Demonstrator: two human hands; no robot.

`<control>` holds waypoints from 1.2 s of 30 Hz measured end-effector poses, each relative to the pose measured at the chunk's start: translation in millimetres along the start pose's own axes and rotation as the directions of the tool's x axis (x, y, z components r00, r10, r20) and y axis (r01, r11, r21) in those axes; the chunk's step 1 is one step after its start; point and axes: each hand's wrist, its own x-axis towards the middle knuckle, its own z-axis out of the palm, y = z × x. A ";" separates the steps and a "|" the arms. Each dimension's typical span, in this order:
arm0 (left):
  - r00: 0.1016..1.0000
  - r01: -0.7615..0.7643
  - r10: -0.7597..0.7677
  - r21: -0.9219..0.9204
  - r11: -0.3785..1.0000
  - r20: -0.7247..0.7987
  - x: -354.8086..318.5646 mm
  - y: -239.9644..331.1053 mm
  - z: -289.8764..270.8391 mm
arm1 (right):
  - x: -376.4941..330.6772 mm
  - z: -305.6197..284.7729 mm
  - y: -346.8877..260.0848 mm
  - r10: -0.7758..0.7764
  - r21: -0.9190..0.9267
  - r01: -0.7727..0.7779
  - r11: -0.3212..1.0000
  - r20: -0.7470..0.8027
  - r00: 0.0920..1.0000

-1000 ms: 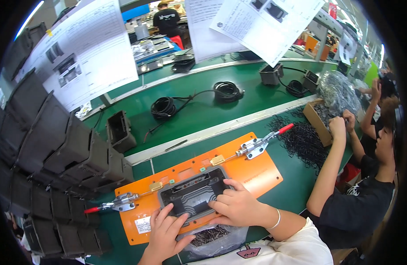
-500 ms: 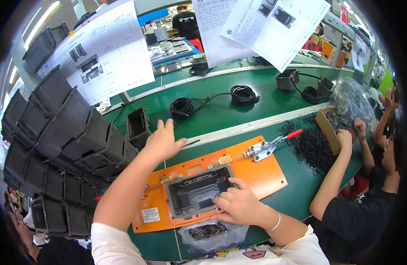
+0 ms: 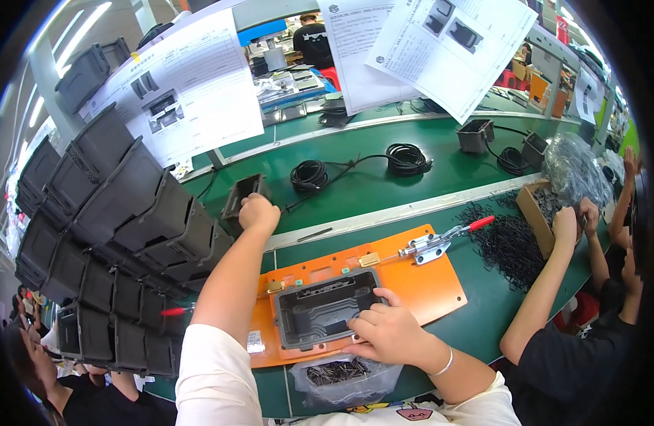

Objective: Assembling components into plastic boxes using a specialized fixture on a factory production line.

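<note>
A dark grey plastic housing [image 3: 291, 328], its hollow side up, sits in an orange fixture plate [image 3: 422, 291] in front of me. My right hand [image 3: 391, 326] grips the housing's near right corner, with some fingers over the wall and others along the near edge. My left arm stretches forward to a smaller dark grey box [image 3: 236, 195] near the stacks at left. Against that box's right side my left hand [image 3: 259, 212] is closed; its fingertips are partly hidden there. A coiled black cable [image 3: 309, 175] lies just right of the box.
Tall stacks of grey housings [image 3: 139, 206] crowd the left. A red-handled toggle clamp [image 3: 440, 245] is on the plate. A bag of small dark parts [image 3: 337, 373] lies nearest me. At right, a co-worker's hands [image 3: 568, 224] are over a cardboard box [image 3: 532, 213] beside black clips [image 3: 508, 245].
My left hand, fingers spread before, has closed at the small grey box. That box appears slightly shifted and turned. The right hand keeps its hold on the housing; the whole view has shifted slightly.
</note>
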 end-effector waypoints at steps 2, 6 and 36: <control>0.993 -0.078 0.077 -0.009 0.997 -0.087 -10.2 2.5 -11.0 | 2.2 -0.3 -1.7 -0.019 0.004 0.019 1.000 0.003 1.000; 0.791 -0.571 0.536 -0.041 0.820 -0.297 -40.4 5.6 -28.4 | 7.0 -1.6 -5.0 -0.011 0.006 0.011 1.000 -0.012 1.000; 0.488 -0.316 0.066 -0.105 0.943 -0.870 -266.9 -425.8 -307.9 | 14.3 -5.3 -16.4 0.025 -0.012 -0.025 1.000 -0.002 1.000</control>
